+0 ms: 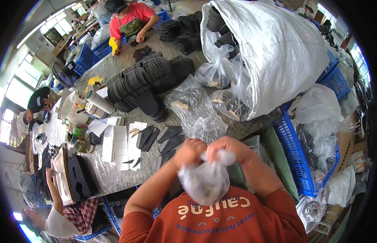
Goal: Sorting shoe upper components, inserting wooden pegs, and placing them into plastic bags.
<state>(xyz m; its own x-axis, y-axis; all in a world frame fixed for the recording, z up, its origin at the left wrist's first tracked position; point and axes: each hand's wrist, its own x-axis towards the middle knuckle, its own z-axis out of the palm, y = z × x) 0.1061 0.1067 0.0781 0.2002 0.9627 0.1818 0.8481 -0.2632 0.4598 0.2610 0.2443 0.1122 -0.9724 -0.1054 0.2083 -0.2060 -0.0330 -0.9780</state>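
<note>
Close to my chest hangs a translucent plastic bag (204,184), bulging with pale contents too blurred to name. My left hand (190,152) is closed at the gathered neck of this bag, on its left side. On the right, my right hand (226,148) pinches the twisted top, where some loose plastic pokes out by the fingers. Just beyond my hands, a crumpled clear plastic bag (192,107) lies on the table (115,178). Dark cut pieces (170,135) are spread left of my hands, next to white paper sheets (114,142).
Stacks of black pieces (144,75) cover the table's middle. A large white woven sack (273,52) lies open at the far right, with a blue crate (296,150) below it. Cups and tape rolls stand at left. Co-workers are at the far side and the left.
</note>
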